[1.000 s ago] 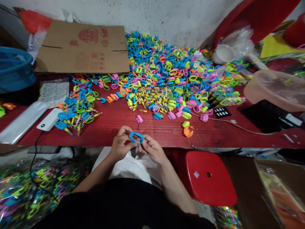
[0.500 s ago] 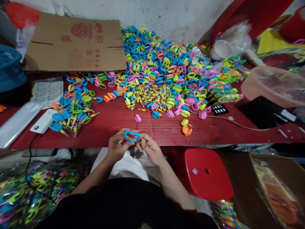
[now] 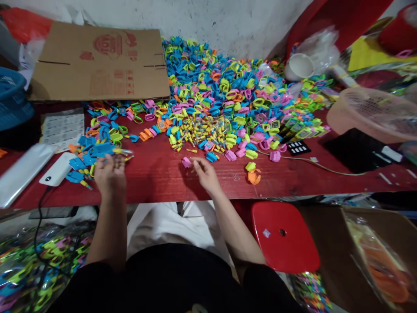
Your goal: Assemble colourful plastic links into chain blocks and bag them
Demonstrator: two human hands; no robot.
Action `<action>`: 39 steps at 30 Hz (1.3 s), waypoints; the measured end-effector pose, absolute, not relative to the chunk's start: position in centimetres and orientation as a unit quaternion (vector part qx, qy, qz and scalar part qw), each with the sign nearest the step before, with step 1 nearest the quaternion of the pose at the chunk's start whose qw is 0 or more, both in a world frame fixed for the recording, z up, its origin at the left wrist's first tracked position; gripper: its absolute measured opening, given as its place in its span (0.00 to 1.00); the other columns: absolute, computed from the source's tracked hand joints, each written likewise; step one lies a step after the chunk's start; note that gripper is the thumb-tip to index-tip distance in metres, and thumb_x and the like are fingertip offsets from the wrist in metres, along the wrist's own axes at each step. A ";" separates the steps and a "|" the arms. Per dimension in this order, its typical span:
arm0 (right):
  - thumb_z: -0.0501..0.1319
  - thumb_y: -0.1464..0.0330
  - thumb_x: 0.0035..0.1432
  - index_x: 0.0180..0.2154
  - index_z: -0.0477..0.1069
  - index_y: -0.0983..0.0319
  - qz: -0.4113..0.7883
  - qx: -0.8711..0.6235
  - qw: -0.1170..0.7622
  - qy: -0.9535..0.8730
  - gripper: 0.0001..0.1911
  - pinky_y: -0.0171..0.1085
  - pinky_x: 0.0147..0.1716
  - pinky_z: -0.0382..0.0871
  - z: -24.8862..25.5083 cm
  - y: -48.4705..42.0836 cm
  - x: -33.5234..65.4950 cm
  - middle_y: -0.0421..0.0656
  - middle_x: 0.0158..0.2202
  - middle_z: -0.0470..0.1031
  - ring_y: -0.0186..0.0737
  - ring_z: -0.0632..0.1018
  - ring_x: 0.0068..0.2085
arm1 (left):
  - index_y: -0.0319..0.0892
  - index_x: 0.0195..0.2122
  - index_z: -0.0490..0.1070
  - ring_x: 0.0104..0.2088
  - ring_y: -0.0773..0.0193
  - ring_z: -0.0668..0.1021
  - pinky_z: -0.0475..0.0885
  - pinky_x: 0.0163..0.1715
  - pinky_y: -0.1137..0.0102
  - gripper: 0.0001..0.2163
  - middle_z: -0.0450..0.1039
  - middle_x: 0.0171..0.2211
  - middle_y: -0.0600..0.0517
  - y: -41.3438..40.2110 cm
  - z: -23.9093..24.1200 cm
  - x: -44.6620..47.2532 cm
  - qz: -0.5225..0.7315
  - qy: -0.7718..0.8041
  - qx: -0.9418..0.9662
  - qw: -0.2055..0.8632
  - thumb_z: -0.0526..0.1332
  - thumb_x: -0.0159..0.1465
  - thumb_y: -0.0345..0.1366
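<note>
My left hand is at the pile on the left of the table, its fingers closed on a blue plastic toy watch with a yellow stick-like piece poking out to the right. Motion smears this hand and the toy. My right hand reaches over the middle of the table, fingers partly stretched out, with the tips beside a pink toy watch. Whether they touch it I cannot tell. Under my left hand lie blue and green toy watches with yellow sticks.
A large heap of coloured toy watches fills the back, with small yellow pieces in front. Around are a cardboard box, a white power bank, an orange piece, a pink basket and a red stool.
My hands were together at the table edge around a blue toy watch. The left has carried the blue watch to the left pile; the right has moved forward to the pink one.
</note>
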State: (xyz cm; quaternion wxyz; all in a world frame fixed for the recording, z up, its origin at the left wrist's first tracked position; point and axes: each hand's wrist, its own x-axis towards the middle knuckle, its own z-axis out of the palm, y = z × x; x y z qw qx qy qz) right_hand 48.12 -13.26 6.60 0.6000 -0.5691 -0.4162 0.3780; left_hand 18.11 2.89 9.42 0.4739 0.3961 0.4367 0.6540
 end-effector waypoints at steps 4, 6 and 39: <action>0.62 0.51 0.76 0.69 0.73 0.64 0.383 -0.661 0.551 -0.336 0.32 0.41 0.43 0.80 4.0 -7.6 51.0 0.44 0.40 0.85 0.41 0.80 0.35 | 0.47 0.43 0.62 0.51 0.64 0.86 0.78 0.56 0.64 0.12 0.80 0.47 0.56 7.7 9.0 16.7 0.714 0.496 0.257 0.422 0.67 0.73 0.36; 0.60 0.56 0.78 0.70 0.72 0.65 0.372 -0.705 0.502 -0.335 0.29 0.40 0.46 0.79 3.4 -5.5 51.4 0.45 0.42 0.86 0.41 0.82 0.37 | 0.47 0.46 0.62 0.44 0.66 0.85 0.77 0.51 0.66 0.12 0.80 0.46 0.56 6.3 7.8 19.4 0.704 0.495 0.278 0.426 0.67 0.71 0.33; 0.51 0.41 0.81 0.46 0.68 0.55 0.328 -0.624 0.559 -0.437 0.25 0.42 0.44 0.73 3.0 -19.3 42.7 0.40 0.37 0.76 0.43 0.76 0.38 | 0.38 0.37 0.83 0.47 0.52 0.90 0.86 0.59 0.55 0.30 0.90 0.43 0.42 -7.8 6.2 28.8 0.310 0.369 0.422 0.768 0.88 0.47 0.57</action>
